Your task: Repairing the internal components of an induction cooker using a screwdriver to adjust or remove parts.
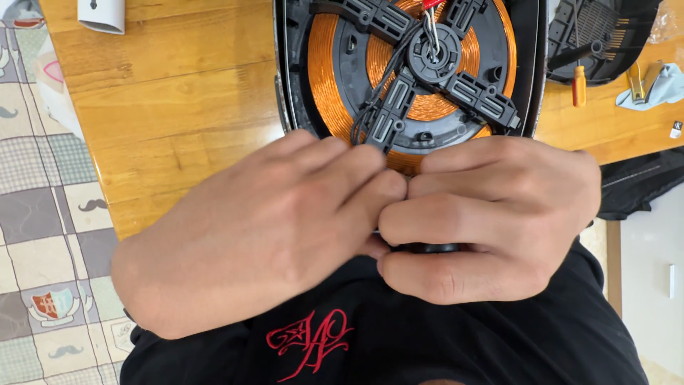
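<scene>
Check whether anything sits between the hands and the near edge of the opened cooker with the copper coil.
Nothing visible does. The left hand and right hand meet fingertip to fingertip right at the near edge of the cooker housing, just below the copper coil. What they pinch is hidden under the fingers.

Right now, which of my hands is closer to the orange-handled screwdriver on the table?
Right. The right hand lies below and left of the orange-handled screwdriver; the left hand sits farther left, beyond the right hand.
</scene>
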